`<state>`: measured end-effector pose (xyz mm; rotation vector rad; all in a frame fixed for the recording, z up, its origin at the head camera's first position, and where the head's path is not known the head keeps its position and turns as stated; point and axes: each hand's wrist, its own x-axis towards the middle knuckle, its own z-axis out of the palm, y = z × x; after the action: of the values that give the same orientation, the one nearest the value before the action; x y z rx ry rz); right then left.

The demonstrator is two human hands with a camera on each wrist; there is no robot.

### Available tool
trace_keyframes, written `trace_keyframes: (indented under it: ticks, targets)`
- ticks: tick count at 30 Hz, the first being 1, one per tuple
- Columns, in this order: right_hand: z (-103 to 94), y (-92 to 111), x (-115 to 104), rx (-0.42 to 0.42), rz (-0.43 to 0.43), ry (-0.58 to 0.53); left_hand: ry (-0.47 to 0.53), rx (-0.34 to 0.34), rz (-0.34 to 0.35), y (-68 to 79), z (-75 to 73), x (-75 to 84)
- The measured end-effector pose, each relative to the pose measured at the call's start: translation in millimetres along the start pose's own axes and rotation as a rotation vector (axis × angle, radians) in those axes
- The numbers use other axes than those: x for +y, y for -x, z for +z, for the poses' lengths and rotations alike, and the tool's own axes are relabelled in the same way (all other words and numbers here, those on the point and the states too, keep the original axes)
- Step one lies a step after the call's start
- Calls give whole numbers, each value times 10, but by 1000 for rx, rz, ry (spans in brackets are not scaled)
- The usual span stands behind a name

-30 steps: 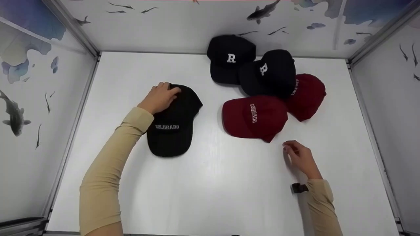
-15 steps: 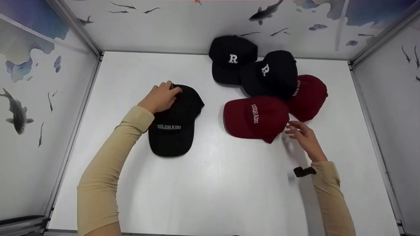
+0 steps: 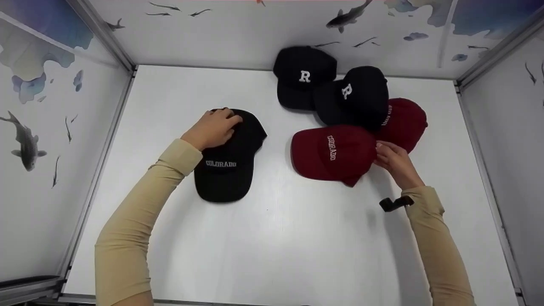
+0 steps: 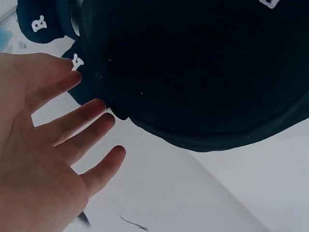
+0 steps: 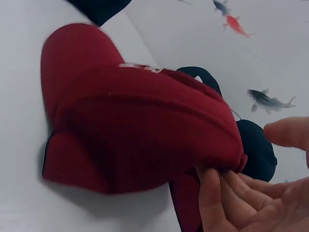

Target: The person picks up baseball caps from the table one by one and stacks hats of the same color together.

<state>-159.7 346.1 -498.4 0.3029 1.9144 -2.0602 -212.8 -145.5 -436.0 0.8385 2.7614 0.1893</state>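
A black cap [image 3: 224,185] with white COLORADO lettering lies at the left of the table, its brim toward me. My left hand [image 3: 211,128] is at the back of its crown, and in the left wrist view the fingers [image 4: 72,121] are spread beside the dark fabric. Near the centre right, a red COLORADO cap [image 3: 312,155] lies with its brim pointing left. My right hand [image 3: 395,161] reaches the back of that crown. In the right wrist view, its fingertips [image 5: 212,188] are right at the red crown's edge, with the thumb [image 5: 285,131] apart.
Two dark caps with a white R stand at the back: one [image 3: 304,61] near the rear wall [image 3: 204,38], another [image 3: 365,89] overlapping a second red cap [image 3: 410,119]. Patterned side walls enclose the white table [image 3: 272,255]. A black strap device [image 3: 393,204] is on my right wrist.
My right hand has moved forward from beside the front red cap to the back of its crown. The left hand stays on the black cap, its fingers shifted slightly.
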Motion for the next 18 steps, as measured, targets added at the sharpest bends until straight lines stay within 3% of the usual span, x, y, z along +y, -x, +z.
trace_keyframes:
  ticks: [8,14,18]
  targets:
    - [81,-58,-55,59,63,-23,-12,-6,55,19,-13,106]
    - [210,-126,-70,89,34,-67,-8,21,91,54,-29,169]
    - [303,-164,-137,62,-19,-74,1,36,117,89,-39,204]
